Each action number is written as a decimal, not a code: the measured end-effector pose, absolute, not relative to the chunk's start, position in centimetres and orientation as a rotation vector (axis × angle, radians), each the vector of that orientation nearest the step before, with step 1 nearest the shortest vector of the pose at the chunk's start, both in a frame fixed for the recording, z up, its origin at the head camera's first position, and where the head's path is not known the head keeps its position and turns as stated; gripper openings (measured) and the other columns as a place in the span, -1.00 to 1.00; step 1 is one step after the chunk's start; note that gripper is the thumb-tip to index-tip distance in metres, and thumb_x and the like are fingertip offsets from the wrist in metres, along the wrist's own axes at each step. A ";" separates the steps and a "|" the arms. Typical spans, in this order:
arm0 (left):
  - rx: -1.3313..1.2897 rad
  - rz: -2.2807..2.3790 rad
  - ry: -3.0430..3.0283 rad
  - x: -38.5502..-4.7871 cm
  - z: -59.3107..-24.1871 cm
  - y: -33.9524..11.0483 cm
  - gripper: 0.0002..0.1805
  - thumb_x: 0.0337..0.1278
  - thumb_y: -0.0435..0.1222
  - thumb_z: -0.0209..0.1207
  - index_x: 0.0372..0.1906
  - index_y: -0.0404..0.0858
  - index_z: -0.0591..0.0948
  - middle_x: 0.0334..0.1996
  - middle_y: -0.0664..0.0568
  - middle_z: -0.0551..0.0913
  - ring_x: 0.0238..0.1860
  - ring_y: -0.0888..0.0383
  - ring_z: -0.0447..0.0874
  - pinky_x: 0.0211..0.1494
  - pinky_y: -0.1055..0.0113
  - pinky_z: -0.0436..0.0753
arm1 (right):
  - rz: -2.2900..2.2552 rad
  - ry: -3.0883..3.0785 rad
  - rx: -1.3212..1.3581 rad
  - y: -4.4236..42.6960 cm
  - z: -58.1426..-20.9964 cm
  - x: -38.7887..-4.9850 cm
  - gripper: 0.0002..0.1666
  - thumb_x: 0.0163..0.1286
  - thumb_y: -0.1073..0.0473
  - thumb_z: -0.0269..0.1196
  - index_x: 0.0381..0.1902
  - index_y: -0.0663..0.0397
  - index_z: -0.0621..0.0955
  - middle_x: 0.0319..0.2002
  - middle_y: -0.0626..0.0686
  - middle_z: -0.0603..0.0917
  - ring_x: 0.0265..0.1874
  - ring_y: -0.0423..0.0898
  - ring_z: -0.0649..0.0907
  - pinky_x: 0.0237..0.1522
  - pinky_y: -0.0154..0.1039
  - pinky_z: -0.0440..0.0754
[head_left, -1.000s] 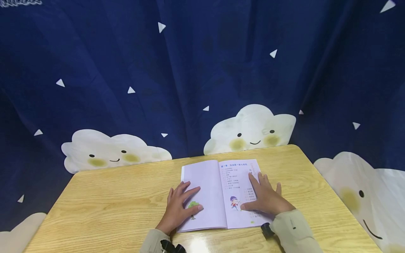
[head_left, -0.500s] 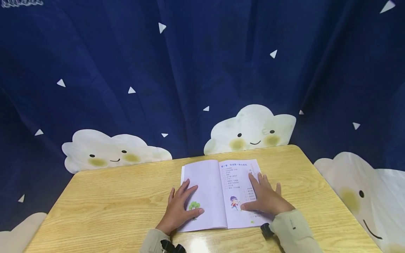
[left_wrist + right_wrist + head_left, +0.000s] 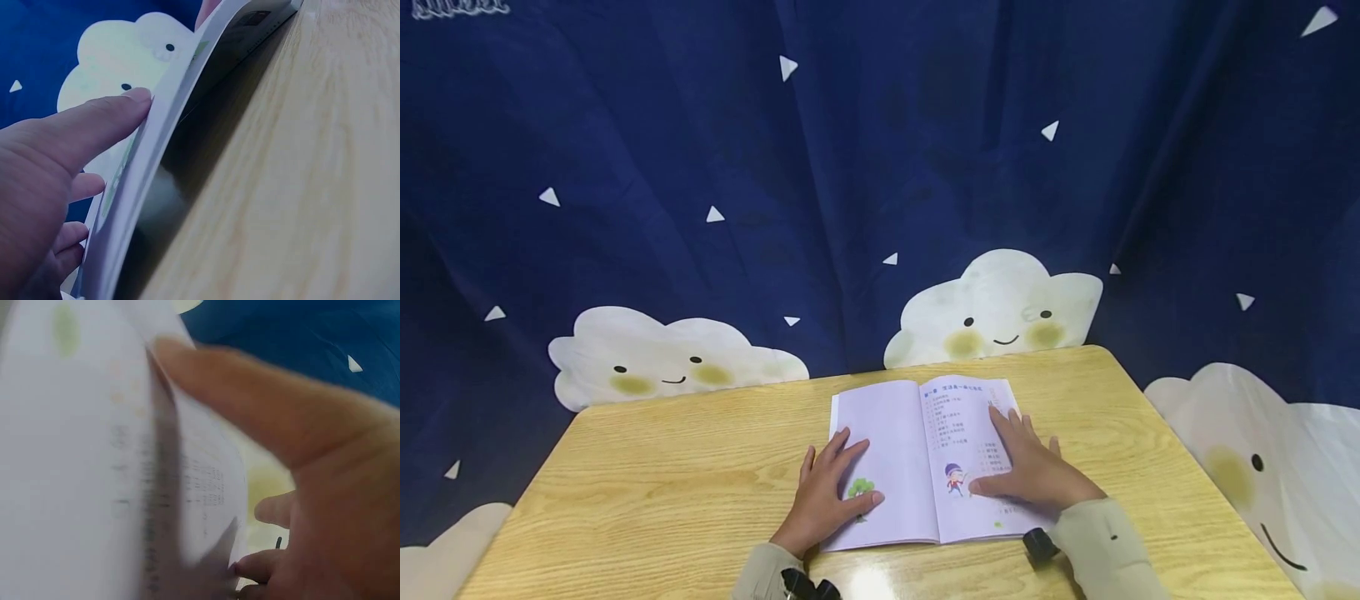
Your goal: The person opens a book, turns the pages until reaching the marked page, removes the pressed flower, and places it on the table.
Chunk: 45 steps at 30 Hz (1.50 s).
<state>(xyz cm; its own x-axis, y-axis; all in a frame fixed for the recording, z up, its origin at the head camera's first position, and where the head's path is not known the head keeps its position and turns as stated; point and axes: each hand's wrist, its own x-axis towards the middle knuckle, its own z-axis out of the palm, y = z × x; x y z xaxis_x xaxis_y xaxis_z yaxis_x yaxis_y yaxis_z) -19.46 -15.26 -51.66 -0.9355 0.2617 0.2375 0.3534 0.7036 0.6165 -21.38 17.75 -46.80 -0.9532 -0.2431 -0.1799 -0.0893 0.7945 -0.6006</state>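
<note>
The book [image 3: 917,471] lies open on the table [image 3: 685,467], spine [image 3: 928,462] running away from me, its bowed right page [image 3: 966,437] under my spread, ungripping right hand [image 3: 1030,467], its left page [image 3: 887,442] beneath my likewise spread left hand [image 3: 823,496].

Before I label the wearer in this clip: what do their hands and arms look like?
The left hand and right hand are bare. The left sleeve and right sleeve are pale greyish beige, reaching the wrists; the right has a small dark mark. A black fitting shows by the left wrist, another by the right.
</note>
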 end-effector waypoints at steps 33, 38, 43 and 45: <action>-0.519 -1.109 -2.697 -19.5 -51.7 -15.6 -0.32 0.07 0.08 0.26 0.29 -0.09 0.48 0.41 -0.20 0.25 0.43 -0.14 0.16 0.43 -0.22 -0.19 | -1.568 2.412 -0.336 20.8 -44.4 -21.9 -0.03 0.35 -0.15 0.23 0.54 -0.07 0.02 0.52 0.17 0.00 0.48 0.18 0.01 0.41 0.15 0.02; -0.507 -1.119 -2.717 -19.4 -51.7 -15.5 -0.34 0.09 0.09 0.25 0.28 -0.09 0.50 0.42 -0.19 0.24 0.43 -0.13 0.15 0.44 -0.20 -0.20 | -1.553 2.456 -0.319 21.7 -44.4 -22.0 -0.03 0.37 -0.17 0.20 0.54 -0.09 -0.01 0.52 0.20 -0.01 0.46 0.24 0.05 0.39 0.15 0.10; -0.501 -1.126 -2.717 -19.4 -51.7 -15.3 -0.35 0.10 0.09 0.25 0.28 -0.08 0.50 0.42 -0.18 0.24 0.43 -0.13 0.16 0.45 -0.18 -0.20 | -1.562 2.468 -0.307 22.5 -44.5 -21.9 -0.06 0.40 -0.16 0.16 0.55 -0.09 -0.03 0.51 0.22 -0.01 0.43 0.27 0.11 0.32 0.20 0.24; -0.507 -1.128 -2.709 -19.4 -51.7 -15.3 -0.35 0.10 0.08 0.25 0.28 -0.08 0.49 0.41 -0.19 0.25 0.43 -0.13 0.17 0.44 -0.19 -0.20 | -1.575 2.462 -0.309 22.8 -44.5 -21.9 -0.08 0.41 -0.15 0.15 0.54 -0.10 -0.02 0.48 0.26 0.08 0.41 0.27 0.19 0.28 0.20 0.32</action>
<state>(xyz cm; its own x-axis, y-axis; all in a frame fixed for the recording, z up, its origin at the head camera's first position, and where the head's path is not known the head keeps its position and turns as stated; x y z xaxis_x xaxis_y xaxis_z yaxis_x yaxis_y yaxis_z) -19.42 -15.26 -51.75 -0.9290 0.2456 0.2768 0.3695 0.6574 0.6567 -21.90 22.81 -44.50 -0.9577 -0.2822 -0.0568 -0.0667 0.4094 -0.9099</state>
